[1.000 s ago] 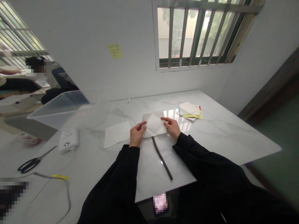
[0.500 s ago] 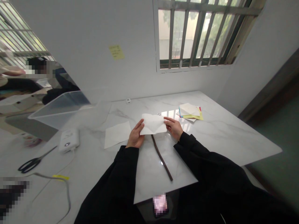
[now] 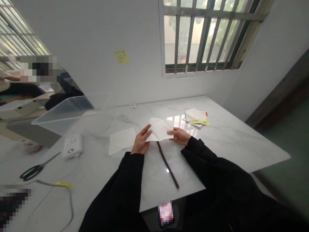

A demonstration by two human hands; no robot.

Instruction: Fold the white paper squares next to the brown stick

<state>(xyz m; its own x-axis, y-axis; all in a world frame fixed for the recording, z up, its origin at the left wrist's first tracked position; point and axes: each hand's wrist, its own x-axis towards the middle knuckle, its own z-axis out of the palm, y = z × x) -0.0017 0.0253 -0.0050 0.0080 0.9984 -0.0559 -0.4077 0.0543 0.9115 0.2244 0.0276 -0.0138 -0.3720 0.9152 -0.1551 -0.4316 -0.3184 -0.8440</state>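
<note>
The paper [image 3: 159, 129] is thin, white and matte, marked by slanting creases, its near edge slightly bowed. A slim, dark brown stick [image 3: 167, 164], gently curved, lies below it, the far end hidden under the paper. A flat white sheet [image 3: 122, 141] with straight edges rests to the left, and a loose pile [image 3: 196, 116] of cream and yellow pieces, with blue and pink showing at its edges, lies to the right. Further left are a rounded, smooth white device [image 3: 72, 147], scissors [image 3: 31, 172] with black loop handles, a grey cable [image 3: 70, 199] and a bright yellow strip [image 3: 64, 185] touching it.

The surface [image 3: 231, 138] is glossy white with grey marbling, and it mirrors the barred window [image 3: 184, 42] in pale streaks. A yellow note [image 3: 122, 57] is stuck to the plain white wall [image 3: 96, 35]. A clear plastic box [image 3: 51, 120] stands at the left, and beyond it part of a person [image 3: 23, 89] in dark clothes shows, blurred.

Both arms reach forward in black sleeves [image 3: 127, 180]. The left hand [image 3: 141, 141] pinches the paper's left edge, thumb on top; the right hand [image 3: 180, 136] grips its right edge, thumb also on the upper face. The paper is stretched between the two sets of fingers, over the middle of the surface
</note>
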